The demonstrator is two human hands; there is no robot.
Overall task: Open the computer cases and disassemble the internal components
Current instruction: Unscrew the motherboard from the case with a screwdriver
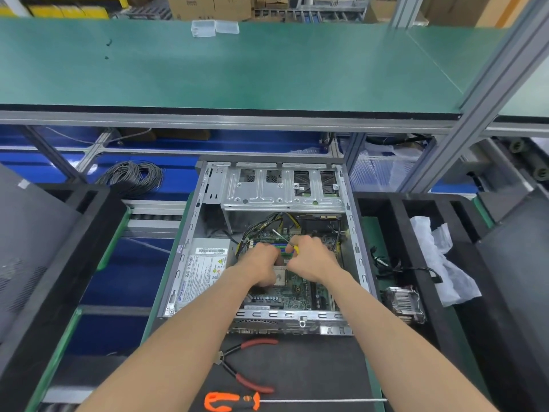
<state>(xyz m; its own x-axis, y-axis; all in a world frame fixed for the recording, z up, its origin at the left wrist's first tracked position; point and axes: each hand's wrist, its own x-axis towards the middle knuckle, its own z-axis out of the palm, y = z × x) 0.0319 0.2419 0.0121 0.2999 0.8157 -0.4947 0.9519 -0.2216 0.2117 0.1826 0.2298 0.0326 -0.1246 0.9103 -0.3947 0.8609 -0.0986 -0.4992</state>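
An open grey computer case (190, 233) lies in front of me with its side panel off. Inside are a green motherboard (297, 288), a silver power supply (202, 269) at the left and a metal drive cage (282, 188) at the far end. Both hands reach into the case over the motherboard. My left hand (261, 263) has its fingers curled down by the processor socket (279, 276); what it holds is hidden. My right hand (312, 257) grips a small screwdriver with a yellow handle (296, 248), its thin shaft pointing up and left.
Red-handled pliers (246, 367) and an orange-handled long screwdriver (231, 401) lie on the black mat near me. A removed heatsink (405, 303) and loose cables (386, 263) sit right of the case. Black foam trays flank both sides. A coil of grey cable (133, 176) lies far left.
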